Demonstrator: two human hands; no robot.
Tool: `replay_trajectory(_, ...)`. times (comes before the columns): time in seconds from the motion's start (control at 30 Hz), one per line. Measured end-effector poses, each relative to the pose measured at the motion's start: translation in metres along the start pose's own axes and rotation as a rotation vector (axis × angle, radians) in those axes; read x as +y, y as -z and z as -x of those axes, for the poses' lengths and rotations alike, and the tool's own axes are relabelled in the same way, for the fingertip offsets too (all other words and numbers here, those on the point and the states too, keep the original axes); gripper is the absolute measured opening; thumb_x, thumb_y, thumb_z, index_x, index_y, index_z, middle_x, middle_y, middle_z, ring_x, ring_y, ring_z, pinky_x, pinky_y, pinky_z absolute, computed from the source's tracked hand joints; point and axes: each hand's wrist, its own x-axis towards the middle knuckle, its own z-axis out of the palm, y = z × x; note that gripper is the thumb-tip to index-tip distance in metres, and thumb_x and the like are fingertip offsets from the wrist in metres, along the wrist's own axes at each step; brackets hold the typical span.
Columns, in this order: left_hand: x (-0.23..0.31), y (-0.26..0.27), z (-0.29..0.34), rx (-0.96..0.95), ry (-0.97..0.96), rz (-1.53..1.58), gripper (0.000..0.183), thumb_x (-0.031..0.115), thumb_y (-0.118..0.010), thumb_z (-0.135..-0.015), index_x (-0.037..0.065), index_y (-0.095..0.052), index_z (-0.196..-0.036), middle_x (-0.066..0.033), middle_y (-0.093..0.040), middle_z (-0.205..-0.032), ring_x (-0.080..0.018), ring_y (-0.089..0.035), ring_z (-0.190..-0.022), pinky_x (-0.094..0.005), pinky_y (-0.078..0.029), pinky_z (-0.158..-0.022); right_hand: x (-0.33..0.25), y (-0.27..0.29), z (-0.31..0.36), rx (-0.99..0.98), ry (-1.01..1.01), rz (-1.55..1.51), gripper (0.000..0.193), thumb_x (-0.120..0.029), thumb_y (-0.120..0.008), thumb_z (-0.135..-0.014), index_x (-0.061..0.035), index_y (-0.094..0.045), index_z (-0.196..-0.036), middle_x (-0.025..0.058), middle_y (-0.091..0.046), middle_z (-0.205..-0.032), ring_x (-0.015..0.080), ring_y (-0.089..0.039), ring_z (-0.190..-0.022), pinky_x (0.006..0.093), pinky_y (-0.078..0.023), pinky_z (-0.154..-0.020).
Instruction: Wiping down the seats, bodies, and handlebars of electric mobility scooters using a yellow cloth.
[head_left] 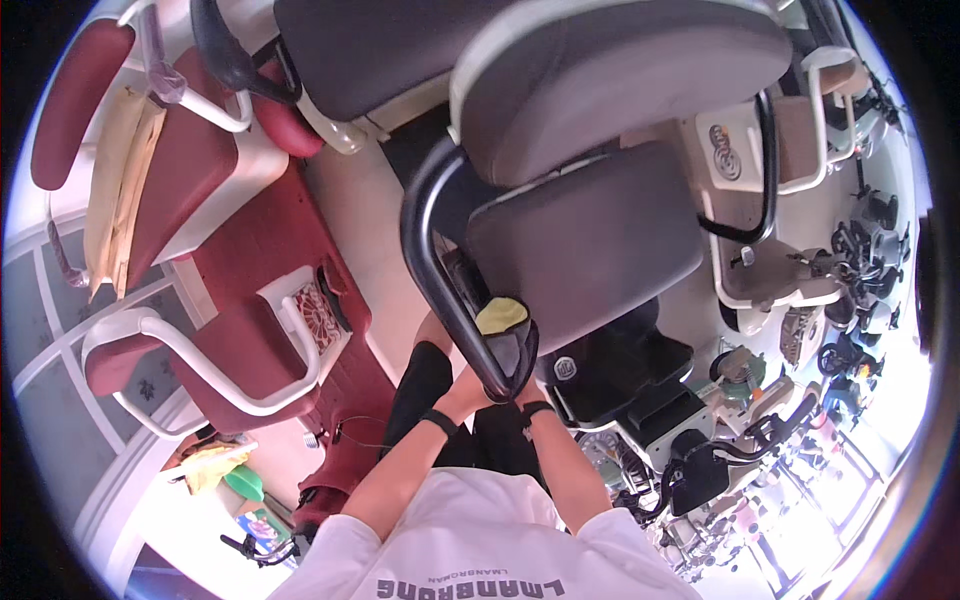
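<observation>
A grey padded seat [590,245] with a curved backrest [620,75] stands in front of me, part of a vehicle. Its near-left armrest is a black looped bar [425,250] that slants down toward me. At the bar's lower end, my left hand [465,392] reaches in from the left and my right hand [526,390] from the right. The bar hides most of their fingers. A yellow and grey cloth [503,318] lies bunched inside the loop, just above my hands. Whether either hand grips it cannot be told.
On the left stands a red vehicle with a white-framed armrest [210,375] and red floor [270,240]. A black battery-like box [620,365] and handlebars [700,470] are close on my right. Several more scooters crowd the far right.
</observation>
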Motion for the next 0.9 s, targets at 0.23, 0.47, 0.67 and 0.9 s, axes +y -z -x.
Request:
replay_trajectory(0.23,0.075,0.093,0.02,-0.103,-0.31,-0.449,0.037,0.03,-0.08,-0.082,0.009,-0.068,-0.111,-0.0147,-0.07,-0.105,-0.0345,-0.068,-0.099,-0.0441,-0.055,-0.087,-0.115,-0.065,0.07,-0.227,0.434,1.1,0.057,-0.02,-0.081,-0.084,-0.0085,-0.06,-0.136,0.0159,-0.062,-0.138,0.0312,-0.058,-0.13,0.0412,-0.045,-0.111)
replay_trajectory(0.47,0.168,0.119,0.024,0.239,-0.227,-0.503,0.066,0.032,-0.084,-0.077,-0.002,-0.053,-0.125,-0.019,-0.069,-0.102,-0.0365,-0.07,-0.092,-0.0447,-0.056,-0.08,-0.17,-0.141,0.109,-0.091,0.528,1.064,0.065,-0.022,-0.081,-0.08,-0.0042,-0.054,-0.137,0.0186,-0.068,-0.124,0.0381,-0.066,-0.116,0.0428,-0.053,-0.099)
replay_trajectory(0.67,0.157,0.05,0.026,0.407,-0.13,-0.249,0.093,0.025,-0.081,-0.079,-0.004,-0.031,-0.152,-0.0313,-0.052,-0.14,-0.0443,-0.055,-0.128,-0.0472,-0.047,-0.107,-0.167,-0.15,0.102,0.0,0.885,1.27,0.043,-0.018,-0.07,-0.084,0.0033,-0.055,-0.119,0.0248,-0.061,-0.116,0.0445,-0.06,-0.111,0.0504,-0.051,-0.093)
replay_trajectory(0.9,0.177,0.019,0.046,0.798,-0.323,-0.804,0.065,0.02,-0.083,-0.076,-0.001,-0.05,-0.128,-0.0355,-0.029,-0.157,-0.0492,-0.031,-0.147,-0.0565,-0.028,-0.121,-0.169,-0.123,0.148,0.038,0.792,1.211,0.043,-0.022,-0.073,-0.084,0.0008,-0.061,-0.119,0.0235,-0.056,-0.131,0.0435,-0.064,-0.107,0.0509,-0.053,-0.092)
